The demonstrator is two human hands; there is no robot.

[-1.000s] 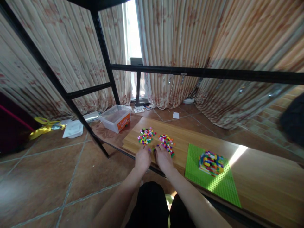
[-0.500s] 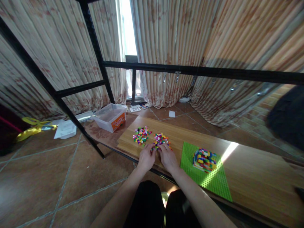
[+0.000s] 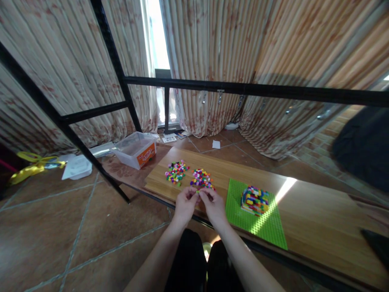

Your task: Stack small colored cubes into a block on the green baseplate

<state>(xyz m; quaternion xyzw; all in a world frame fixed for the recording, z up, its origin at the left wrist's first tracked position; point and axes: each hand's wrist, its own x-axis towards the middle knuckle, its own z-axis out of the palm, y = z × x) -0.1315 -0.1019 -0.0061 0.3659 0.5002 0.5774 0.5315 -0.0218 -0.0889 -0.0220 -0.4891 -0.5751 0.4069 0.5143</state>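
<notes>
My left hand (image 3: 185, 204) and my right hand (image 3: 213, 205) meet at the fingertips over the near edge of the wooden board. Pinched between them is a tiny green building brick (image 3: 197, 192); its exact shape is too small to tell. Just beyond my fingers lies a loose pile of multicoloured bricks (image 3: 201, 177). A second pile of bricks (image 3: 176, 172) spreads farther left. To the right of my right hand, a green baseplate (image 3: 237, 202) carries a built block of coloured bricks (image 3: 255, 200), several layers high.
The wooden board (image 3: 316, 219) runs along the bench, with a sunlight stripe across it. A clear plastic box (image 3: 130, 152) with an orange label stands at its left end. Black metal bars (image 3: 194, 84) cross behind. A dark flat object (image 3: 377, 247) lies at the far right.
Both hands have drawn back slightly from the near pile and come together at the fingertips, where a small green brick now shows. The whole view has shifted a little.
</notes>
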